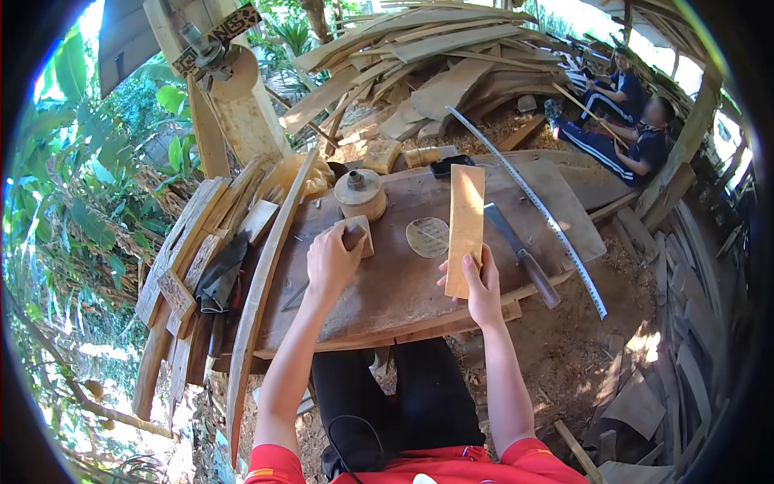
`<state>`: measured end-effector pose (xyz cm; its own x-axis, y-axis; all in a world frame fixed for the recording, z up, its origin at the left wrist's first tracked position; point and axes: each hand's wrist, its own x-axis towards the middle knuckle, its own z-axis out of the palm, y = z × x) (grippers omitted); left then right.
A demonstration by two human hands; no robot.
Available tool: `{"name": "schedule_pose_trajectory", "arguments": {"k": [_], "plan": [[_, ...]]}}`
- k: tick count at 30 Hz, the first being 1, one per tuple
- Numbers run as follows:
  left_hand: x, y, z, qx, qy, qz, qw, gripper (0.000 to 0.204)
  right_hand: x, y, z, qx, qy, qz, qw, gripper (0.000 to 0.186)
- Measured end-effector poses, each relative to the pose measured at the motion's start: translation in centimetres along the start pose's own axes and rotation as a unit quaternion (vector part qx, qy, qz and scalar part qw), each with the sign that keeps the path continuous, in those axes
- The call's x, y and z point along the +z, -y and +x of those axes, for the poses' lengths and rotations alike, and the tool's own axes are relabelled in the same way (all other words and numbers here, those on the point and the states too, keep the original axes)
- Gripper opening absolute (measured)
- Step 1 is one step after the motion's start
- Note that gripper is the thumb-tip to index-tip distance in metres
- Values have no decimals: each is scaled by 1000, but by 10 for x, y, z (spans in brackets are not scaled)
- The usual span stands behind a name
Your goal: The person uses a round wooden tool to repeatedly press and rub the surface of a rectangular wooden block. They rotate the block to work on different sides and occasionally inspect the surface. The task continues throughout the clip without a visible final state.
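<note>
My right hand (pixel 482 286) holds up a flat, light-brown wooden board (pixel 465 230) by its lower end, thumb on the front and fingers behind. My left hand (pixel 332 260) is closed over the workbench around a dark handle (pixel 353 235). A narrow metal strip (pixel 295 298) shows below that wrist, perhaps this tool's blade; the hand hides the join. A small pale wood block (pixel 364 235) sits against the left fingers. Beyond it stands a round wooden piece (pixel 359 194) with a dark metal top. A round, marked disc (pixel 428 237) lies between my hands.
A large knife (pixel 524 256) lies right of the board, and a long measuring strip (pixel 536 206) crosses the workbench (pixel 387 302) and overhangs its edge. Planks (pixel 181 250) and a long curved slat (pixel 270 282) line the left side. Two people (pixel 637 141) sit at the far right near stacked timber (pixel 435 60).
</note>
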<state>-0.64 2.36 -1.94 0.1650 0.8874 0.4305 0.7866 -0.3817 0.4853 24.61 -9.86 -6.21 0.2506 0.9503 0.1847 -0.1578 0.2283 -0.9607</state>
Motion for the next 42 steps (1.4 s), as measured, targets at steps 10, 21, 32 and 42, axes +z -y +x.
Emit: {"name": "schedule_pose_trajectory", "arguments": {"k": [10, 21, 32, 42], "plan": [[-5, 8, 8, 47, 40, -71, 996, 24, 0, 1, -2, -2, 7, 8, 1000, 56], [-8, 7, 6, 72, 37, -91, 993, 24, 1, 3, -4, -7, 10, 7, 1000, 52], [-2, 3, -15, 72, 34, -28, 996, 31, 3, 2, -4, -10, 9, -2, 1000, 48], [2, 8, -7, 89, 30, -64, 994, 42, 4, 1, -3, -14, 12, -27, 999, 47]]}}
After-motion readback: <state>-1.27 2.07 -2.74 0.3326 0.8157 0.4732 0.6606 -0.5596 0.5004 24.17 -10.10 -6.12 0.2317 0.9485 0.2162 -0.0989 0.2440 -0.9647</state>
